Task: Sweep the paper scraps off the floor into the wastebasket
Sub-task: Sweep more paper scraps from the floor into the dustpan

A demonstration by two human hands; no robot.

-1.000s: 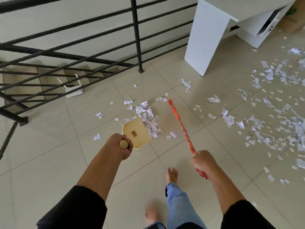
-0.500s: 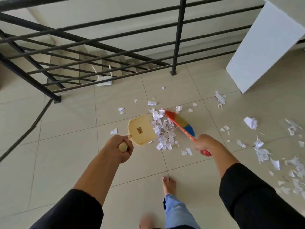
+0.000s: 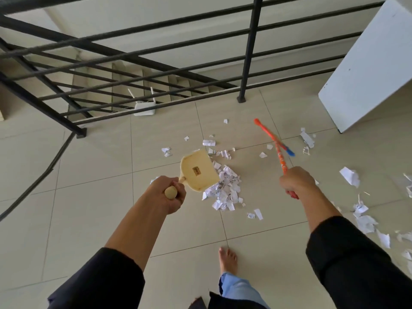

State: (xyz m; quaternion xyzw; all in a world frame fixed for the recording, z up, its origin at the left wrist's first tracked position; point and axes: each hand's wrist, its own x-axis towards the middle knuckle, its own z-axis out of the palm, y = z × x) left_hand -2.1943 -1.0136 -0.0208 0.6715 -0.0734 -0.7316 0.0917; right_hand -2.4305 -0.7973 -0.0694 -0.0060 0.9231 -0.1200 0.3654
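Observation:
My left hand point(image 3: 169, 194) grips the round wooden handle of a cream dustpan point(image 3: 198, 170), whose open edge faces right against a heap of white paper scraps point(image 3: 225, 188) on the tiled floor. My right hand point(image 3: 294, 182) grips the orange handle of a broom point(image 3: 281, 157); its red and blue head point(image 3: 274, 137) is lifted to the far right of the heap, blurred by motion. More scraps point(image 3: 365, 221) lie scattered at the right. No wastebasket is in view.
A black metal railing point(image 3: 247, 50) runs across the back, with stairs below it. A white router point(image 3: 145, 107) sits under the rail. A white desk panel point(image 3: 365, 72) stands at the right. My bare foot point(image 3: 227, 259) is close behind the heap.
The broom head has swung from beside the dustpan out to the right and away. The scraps now lie in a tighter heap at the pan's edge. The view shifted left.

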